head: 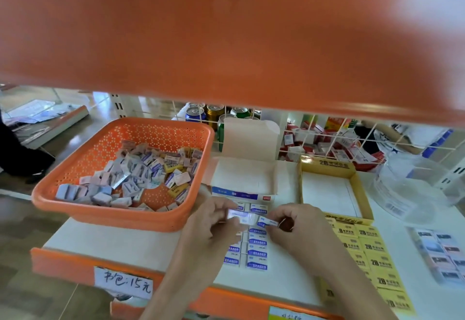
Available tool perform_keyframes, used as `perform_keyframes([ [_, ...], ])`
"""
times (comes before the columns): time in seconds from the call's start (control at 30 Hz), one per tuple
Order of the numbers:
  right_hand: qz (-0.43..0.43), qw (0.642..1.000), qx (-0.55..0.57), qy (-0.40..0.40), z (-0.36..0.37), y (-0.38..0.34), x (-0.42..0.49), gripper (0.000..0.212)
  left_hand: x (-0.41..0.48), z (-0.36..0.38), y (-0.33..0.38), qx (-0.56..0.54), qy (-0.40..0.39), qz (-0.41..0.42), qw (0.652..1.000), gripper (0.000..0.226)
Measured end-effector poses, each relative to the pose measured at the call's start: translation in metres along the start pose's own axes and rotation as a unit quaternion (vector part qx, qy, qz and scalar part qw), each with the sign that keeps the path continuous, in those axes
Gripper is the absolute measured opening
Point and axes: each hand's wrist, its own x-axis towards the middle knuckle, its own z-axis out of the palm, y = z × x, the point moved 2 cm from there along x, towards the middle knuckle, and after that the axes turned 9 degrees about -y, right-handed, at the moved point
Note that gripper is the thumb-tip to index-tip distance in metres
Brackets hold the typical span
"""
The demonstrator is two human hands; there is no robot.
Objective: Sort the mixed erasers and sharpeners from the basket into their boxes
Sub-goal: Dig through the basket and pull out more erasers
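An orange perforated basket (83, 168) at the left holds a heap of mixed erasers and sharpeners (141, 173). To its right stands an open white box (245, 176), then an open yellow box (362, 193), which looks bare inside. My left hand (208, 221) pinches a white-and-blue eraser (239, 215). My right hand (299, 226) pinches a second blue-and-white eraser (268, 222) right beside it. Both hands hover over rows of blue-white erasers (256, 254) laid on the shelf. Yellow 2B erasers (375, 256) lie in rows at the right.
An orange shelf (226, 30) overhead blocks the upper view. Behind a white wire grid (312, 128) are drink cans and red packs. A clear plastic tub (412, 188) sits at the far right, with small picture packs (442, 254) in front. A handwritten price tag (123, 282) hangs on the shelf edge.
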Motion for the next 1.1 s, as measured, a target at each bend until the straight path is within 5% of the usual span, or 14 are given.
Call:
perform_keyframes([
  [0.3,-0.06,0.991,-0.118,0.003,0.013,0.002,0.016,0.02,0.005,0.0,-0.004,0.043,0.007,-0.02,0.999,0.032],
  [0.73,-0.076,0.989,-0.116,0.042,0.023,0.009,0.021,0.014,0.032,-0.005,-0.017,0.222,0.049,0.013,0.974,0.007],
  [1.1,-0.049,0.992,-0.106,0.051,0.022,0.012,0.023,0.015,0.037,-0.006,-0.027,0.264,0.085,0.001,0.961,0.02],
])
